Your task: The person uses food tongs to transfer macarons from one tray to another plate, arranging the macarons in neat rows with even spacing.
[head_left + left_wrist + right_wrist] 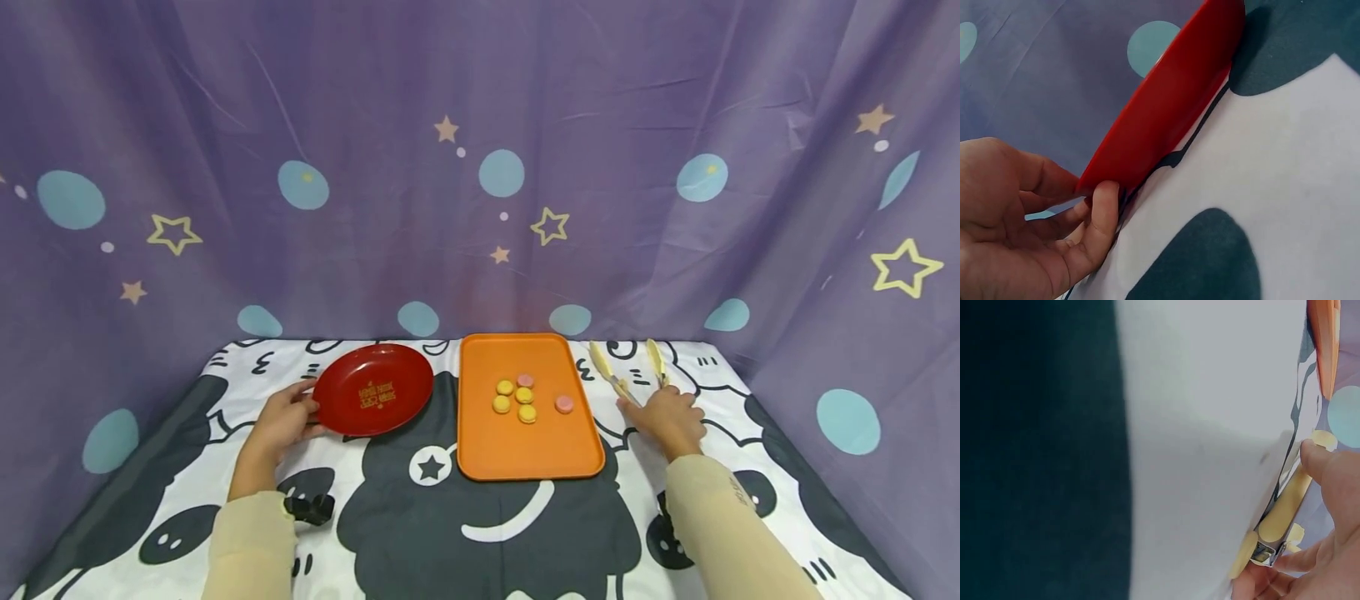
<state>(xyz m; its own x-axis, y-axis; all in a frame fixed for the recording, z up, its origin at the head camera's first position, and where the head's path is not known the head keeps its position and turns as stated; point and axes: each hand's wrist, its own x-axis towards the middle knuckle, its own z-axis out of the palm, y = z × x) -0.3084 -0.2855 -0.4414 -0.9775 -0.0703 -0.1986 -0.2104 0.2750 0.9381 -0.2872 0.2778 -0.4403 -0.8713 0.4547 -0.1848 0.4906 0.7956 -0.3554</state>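
At the left, my left hand [285, 419] pinches the rim of a round red plate [341, 392] with gold lettering. In the left wrist view the plate [1160, 112] leans over the cloth, its near edge between thumb and fingers [1105, 209]. On the right, my right hand [670, 419] grips a pair of yellow-and-metal tongs [603, 363], whose two arms spread away from me. The right wrist view shows the thumb along one yellow arm of the tongs [1286, 509] and the fingers around their metal end.
Between the hands lies an orange tray [487, 446] with several yellow macarons [524, 396] and two pink macarons [564, 404]. A black-and-white cartoon cloth [405, 517] covers the table. Behind it hangs a purple curtain [375, 233].
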